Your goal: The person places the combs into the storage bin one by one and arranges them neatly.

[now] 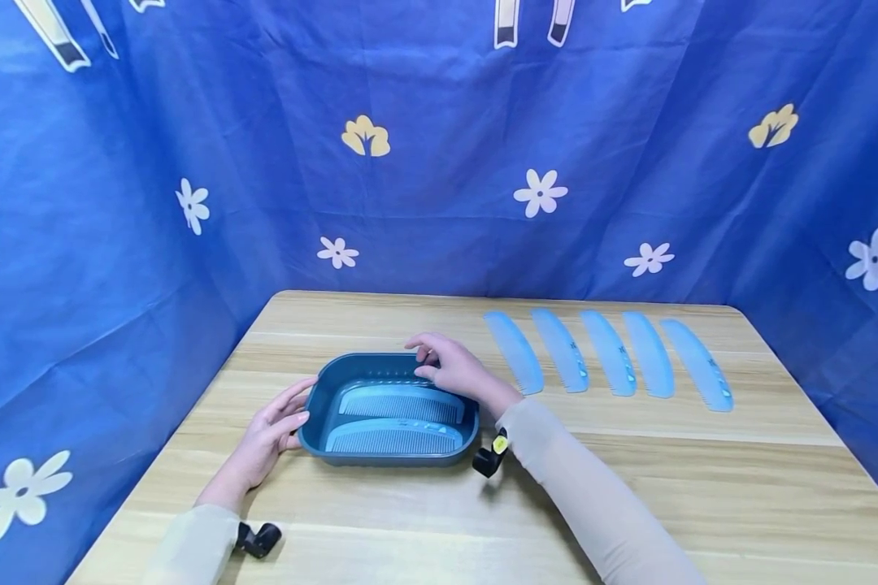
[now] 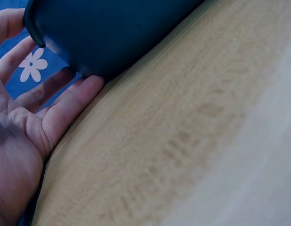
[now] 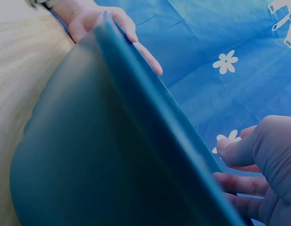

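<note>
Touching the basin [image 1: 388, 461], left hand [image 1: 269, 429] lies spread; right hand [image 1: 451, 367] curls loosely, empty.

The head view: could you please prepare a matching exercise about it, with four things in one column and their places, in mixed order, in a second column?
Things
1. Left hand
2. Right hand
3. Two combs
4. Five combs

Places
A. In a row on the table, to the right of the container
B. Against the container's left end
C. Inside the container
D. At the container's far rim

Right pairs: 1-B, 2-D, 3-C, 4-A
</note>
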### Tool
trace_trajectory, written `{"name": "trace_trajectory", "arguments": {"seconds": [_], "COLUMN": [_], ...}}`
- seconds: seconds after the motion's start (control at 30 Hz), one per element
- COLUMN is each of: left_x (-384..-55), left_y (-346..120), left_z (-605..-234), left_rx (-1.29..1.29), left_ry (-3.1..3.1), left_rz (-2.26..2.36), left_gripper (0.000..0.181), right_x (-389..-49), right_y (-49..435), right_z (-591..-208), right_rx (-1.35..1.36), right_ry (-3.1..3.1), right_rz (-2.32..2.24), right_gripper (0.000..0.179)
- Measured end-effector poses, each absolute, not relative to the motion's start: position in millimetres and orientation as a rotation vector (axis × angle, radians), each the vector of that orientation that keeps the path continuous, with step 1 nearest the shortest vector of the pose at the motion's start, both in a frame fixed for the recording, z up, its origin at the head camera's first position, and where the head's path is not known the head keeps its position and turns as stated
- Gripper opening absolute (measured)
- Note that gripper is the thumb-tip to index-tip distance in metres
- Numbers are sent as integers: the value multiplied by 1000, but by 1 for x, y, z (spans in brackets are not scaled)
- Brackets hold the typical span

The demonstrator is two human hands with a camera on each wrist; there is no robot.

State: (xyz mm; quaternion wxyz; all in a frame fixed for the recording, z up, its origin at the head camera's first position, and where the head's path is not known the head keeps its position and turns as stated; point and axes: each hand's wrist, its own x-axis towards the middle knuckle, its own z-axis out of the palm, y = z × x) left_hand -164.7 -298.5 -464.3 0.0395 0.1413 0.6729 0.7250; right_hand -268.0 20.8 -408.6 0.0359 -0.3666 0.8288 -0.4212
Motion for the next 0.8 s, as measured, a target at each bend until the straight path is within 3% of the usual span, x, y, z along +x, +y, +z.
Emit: {"name": "trace_trajectory", "arguments": {"seconds": [0.8], "left_x": [-163], "left_y": [-298], "left_z": [-464], "left_rx": [433], "left_ry": [2082], "left_rz": [2211], "left_gripper": [50], "right_x": [-278], "right_y": [56], "right_z": [-408], "right_rx": [-1044], "right_ry": [2662], "right_rz": [-1718], "right_gripper": [35]}}
